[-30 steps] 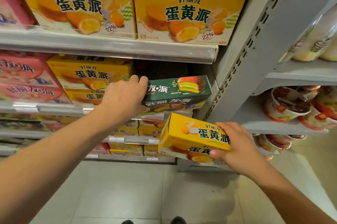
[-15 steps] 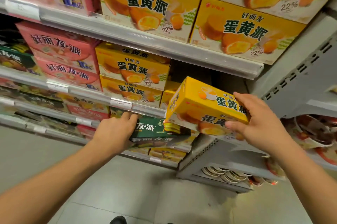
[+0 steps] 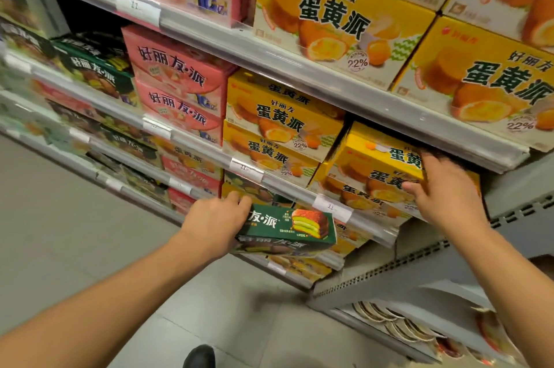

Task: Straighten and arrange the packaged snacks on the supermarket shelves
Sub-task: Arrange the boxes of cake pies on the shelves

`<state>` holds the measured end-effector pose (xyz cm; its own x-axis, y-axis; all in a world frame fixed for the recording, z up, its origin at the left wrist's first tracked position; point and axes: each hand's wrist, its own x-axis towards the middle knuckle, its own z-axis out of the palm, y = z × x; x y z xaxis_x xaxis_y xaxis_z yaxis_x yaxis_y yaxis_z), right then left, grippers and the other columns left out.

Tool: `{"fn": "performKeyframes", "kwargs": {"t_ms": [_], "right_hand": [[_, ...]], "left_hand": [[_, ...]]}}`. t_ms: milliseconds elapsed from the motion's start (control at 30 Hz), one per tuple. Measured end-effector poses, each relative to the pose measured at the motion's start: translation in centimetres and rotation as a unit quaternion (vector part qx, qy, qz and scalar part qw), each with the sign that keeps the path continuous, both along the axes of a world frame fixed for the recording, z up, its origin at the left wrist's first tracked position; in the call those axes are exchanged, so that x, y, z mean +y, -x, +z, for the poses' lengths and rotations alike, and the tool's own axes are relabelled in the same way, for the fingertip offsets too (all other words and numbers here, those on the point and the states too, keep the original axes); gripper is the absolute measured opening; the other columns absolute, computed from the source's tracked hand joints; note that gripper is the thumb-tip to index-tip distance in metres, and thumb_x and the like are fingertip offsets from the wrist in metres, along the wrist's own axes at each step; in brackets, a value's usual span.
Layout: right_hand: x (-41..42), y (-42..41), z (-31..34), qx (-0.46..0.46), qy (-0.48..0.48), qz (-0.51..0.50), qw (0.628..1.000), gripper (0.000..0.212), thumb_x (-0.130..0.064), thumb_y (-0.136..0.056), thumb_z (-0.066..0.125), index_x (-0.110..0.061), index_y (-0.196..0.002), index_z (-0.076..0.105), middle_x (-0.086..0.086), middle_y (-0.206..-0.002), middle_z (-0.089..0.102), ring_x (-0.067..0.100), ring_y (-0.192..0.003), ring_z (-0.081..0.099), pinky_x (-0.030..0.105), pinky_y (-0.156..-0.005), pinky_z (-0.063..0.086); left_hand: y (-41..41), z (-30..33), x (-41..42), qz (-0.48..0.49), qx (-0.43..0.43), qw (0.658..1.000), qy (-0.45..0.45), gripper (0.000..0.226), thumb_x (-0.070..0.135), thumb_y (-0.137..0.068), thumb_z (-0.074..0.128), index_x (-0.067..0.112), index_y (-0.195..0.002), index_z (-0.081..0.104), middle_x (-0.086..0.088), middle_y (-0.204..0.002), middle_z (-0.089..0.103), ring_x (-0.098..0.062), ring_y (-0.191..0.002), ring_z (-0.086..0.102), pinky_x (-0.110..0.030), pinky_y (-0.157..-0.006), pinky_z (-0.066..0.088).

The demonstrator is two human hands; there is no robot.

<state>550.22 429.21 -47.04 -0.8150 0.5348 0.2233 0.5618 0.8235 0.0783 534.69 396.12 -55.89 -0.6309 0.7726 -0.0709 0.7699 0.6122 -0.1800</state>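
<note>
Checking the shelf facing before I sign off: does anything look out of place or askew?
Yes. The yellow box under the right hand sits tilted atop another, and the left hand holds a green box off the shelf.

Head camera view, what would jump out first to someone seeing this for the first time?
The two hands in the middle: the right hand pushes a yellow box into the gap on the second shelf, on top of another yellow box. The left hand holds a dark green box out in front of the shelf below. Above, big yellow boxes fill the top shelf.
</note>
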Motion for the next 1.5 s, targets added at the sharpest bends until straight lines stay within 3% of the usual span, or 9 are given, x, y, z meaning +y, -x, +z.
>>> {"fn": "performKeyframes", "kwargs": {"t_ms": [300,700,867,1033,1167,1233,1267,1333,1500], "right_hand": [[2.1,2.9,0.4,-0.039,0.031,-0.029,0.998,0.031,-0.044,-0.09,0.059,-0.02,-0.107,0.05,-0.001,-0.078,0.053,0.02,-0.067,0.048,0.031,-0.058,0.038],[3.7,3.8,-0.1,-0.062,0.061,-0.004,0.996,0.03,-0.049,-0.092,0.053,-0.022,-0.103,0.047,-0.005,-0.069,0.049,0.021,-0.068,0.054,0.034,-0.058,0.046],[4.3,3.7,0.0,-0.095,0.046,0.006,0.994,0.04,-0.054,-0.094,0.045,-0.019,-0.073,0.045,0.001,-0.059,0.056,0.016,-0.054,0.054,0.027,-0.046,0.037],[4.1,3.7,0.1,-0.093,0.027,0.012,0.995,0.04,-0.053,-0.095,0.044,-0.024,-0.068,0.04,0.0,-0.057,0.053,0.015,-0.051,0.051,0.026,-0.043,0.033],[2.5,3.3,0.8,-0.091,0.059,-0.001,0.994,0.037,-0.052,-0.094,0.047,-0.016,-0.093,0.054,0.001,-0.074,0.059,0.014,-0.065,0.056,0.029,-0.05,0.042],[0.7,2.0,-0.1,-0.039,0.016,0.034,0.999,0.053,-0.052,-0.092,0.049,-0.012,-0.127,0.046,0.008,-0.112,0.061,0.024,-0.102,0.059,0.042,-0.087,0.051],[-0.5,1.1,-0.8,-0.012,0.006,0.066,0.998,0.064,-0.053,-0.093,0.046,-0.013,-0.141,0.035,0.011,-0.137,0.049,0.029,-0.127,0.046,0.047,-0.11,0.034],[-3.0,-0.8,-2.0,0.006,0.049,0.147,0.988,0.073,-0.059,-0.093,0.034,-0.019,-0.152,0.018,0.003,-0.16,0.015,0.023,-0.148,0.006,0.044,-0.118,-0.001],[-5.2,-3.1,-4.5,-0.137,0.156,0.243,0.948,0.095,-0.079,-0.079,0.04,-0.031,-0.153,0.004,-0.004,-0.162,-0.002,0.017,-0.148,-0.01,0.041,-0.116,-0.014]], "left_hand": [[0.1,0.6,-0.1,0.019,0.002,1.0,-0.01,0.056,0.054,-0.081,0.063,0.022,-0.12,0.038,0.001,-0.109,0.053,-0.024,-0.078,0.065,-0.033,-0.05,0.035],[-1.4,0.4,1.2,0.036,-0.022,0.999,-0.012,0.061,0.051,-0.081,0.064,0.022,-0.125,0.035,0.001,-0.115,0.053,-0.024,-0.085,0.064,-0.034,-0.056,0.04],[-1.6,0.7,2.1,0.033,-0.018,0.999,-0.023,0.059,0.051,-0.08,0.064,0.022,-0.124,0.036,0.002,-0.111,0.053,-0.022,-0.082,0.064,-0.032,-0.052,0.037],[-1.9,1.3,3.0,0.024,-0.014,0.999,-0.027,0.06,0.053,-0.079,0.066,0.023,-0.122,0.036,0.003,-0.112,0.053,-0.021,-0.082,0.064,-0.032,-0.053,0.038],[-2.3,2.1,3.9,0.025,-0.013,0.999,-0.02,0.06,0.053,-0.079,0.065,0.024,-0.123,0.035,0.003,-0.114,0.051,-0.023,-0.084,0.064,-0.033,-0.054,0.038],[-2.6,2.9,4.3,0.025,-0.006,1.0,-0.017,0.061,0.054,-0.078,0.064,0.025,-0.124,0.036,0.004,-0.114,0.052,-0.022,-0.086,0.065,-0.033,-0.053,0.036],[-2.8,3.3,4.6,0.023,-0.002,1.0,-0.013,0.062,0.055,-0.077,0.064,0.025,-0.124,0.037,0.004,-0.115,0.052,-0.022,-0.087,0.065,-0.033,-0.054,0.036],[-3.3,4.1,5.4,0.014,0.003,1.0,-0.008,0.061,0.055,-0.078,0.063,0.026,-0.125,0.038,0.005,-0.117,0.054,-0.022,-0.089,0.065,-0.032,-0.056,0.037],[-5.1,6.3,7.2,-0.003,-0.011,1.0,-0.002,0.06,0.056,-0.075,0.063,0.029,-0.123,0.037,0.009,-0.116,0.055,-0.021,-0.088,0.065,-0.032,-0.057,0.039]]}}
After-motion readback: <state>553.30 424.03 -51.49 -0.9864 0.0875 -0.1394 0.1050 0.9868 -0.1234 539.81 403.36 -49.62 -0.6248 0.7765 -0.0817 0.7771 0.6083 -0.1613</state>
